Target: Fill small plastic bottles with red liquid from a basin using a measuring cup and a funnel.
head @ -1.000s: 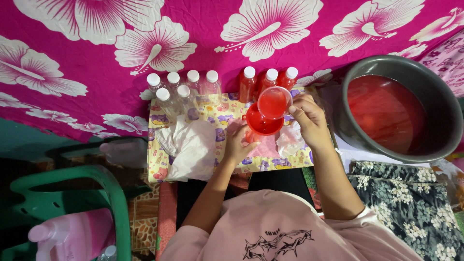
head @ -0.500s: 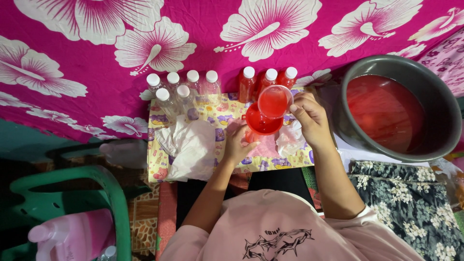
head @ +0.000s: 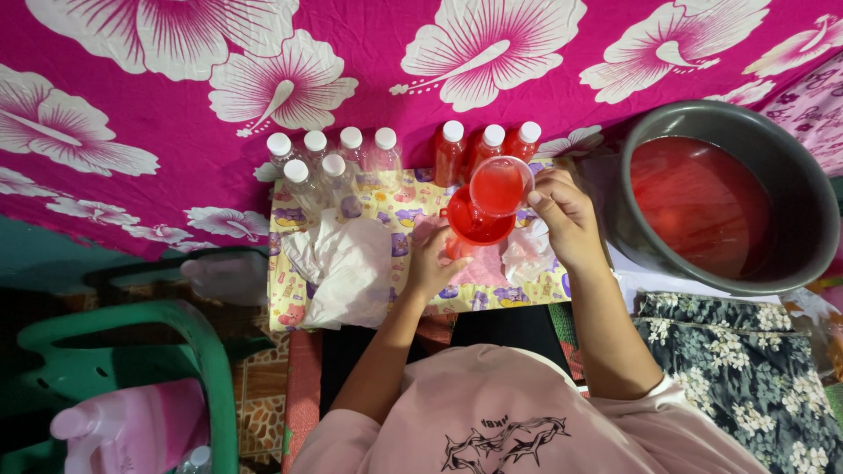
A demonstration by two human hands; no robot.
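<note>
Seen from the head camera, a person in a pale pink shirt works over a small patterned mat (head: 413, 197) laid against a magenta cloth printed with large white flowers (head: 263, 79). The right hand (head: 562, 215) is closed around a small clear cup (head: 500, 186) of red liquid, tilted over a red funnel (head: 479, 230) that sits at the middle of the mat. The left hand (head: 435, 268) curls around whatever stands beneath the funnel; the container itself is hidden, so its fill level cannot be told.

Along the mat's far edge stand three capped bottles of red liquid (head: 487, 145), and to their left a cluster of clear capped bottles (head: 329, 158) that look empty. Crumpled white cloths (head: 347, 263) lie on the mat's left side, near the left hand, and another pale rag (head: 527, 254) lies just beside the right wrist. Off the mat's right edge sits a large grey basin (head: 790, 175) holding more red liquid. A green plastic chair (head: 132, 351) stands well off the mat's near left corner.

The risk here, judging by the view, is overflow: a funnel this full can spill if the cup tips faster than it drains, and a slip of the steadying left hand could topple it and stain the mat.
</note>
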